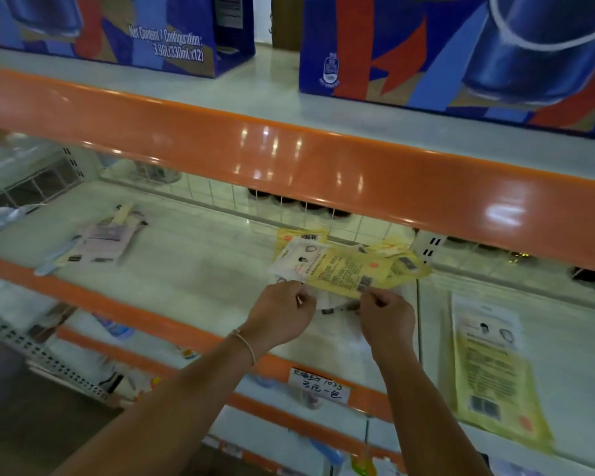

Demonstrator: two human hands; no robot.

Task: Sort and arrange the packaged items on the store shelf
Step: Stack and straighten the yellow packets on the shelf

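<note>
both hands work at the front edge of the middle shelf (200, 269): the left hand (282, 312) and right hand (385, 316), fingers curled, each pinch the near edge of a clear packet (337, 304). it lies under the yellow packets (344, 266) piled toward the shelf's right end.

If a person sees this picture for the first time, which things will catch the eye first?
First, the glossy orange shelf edge crossing the whole view, with big blue and red drink cartons standing above it. Then, on the white shelf below, the left hand and right hand pinching the near edge of a heap of flat yellow plastic packets.
</note>
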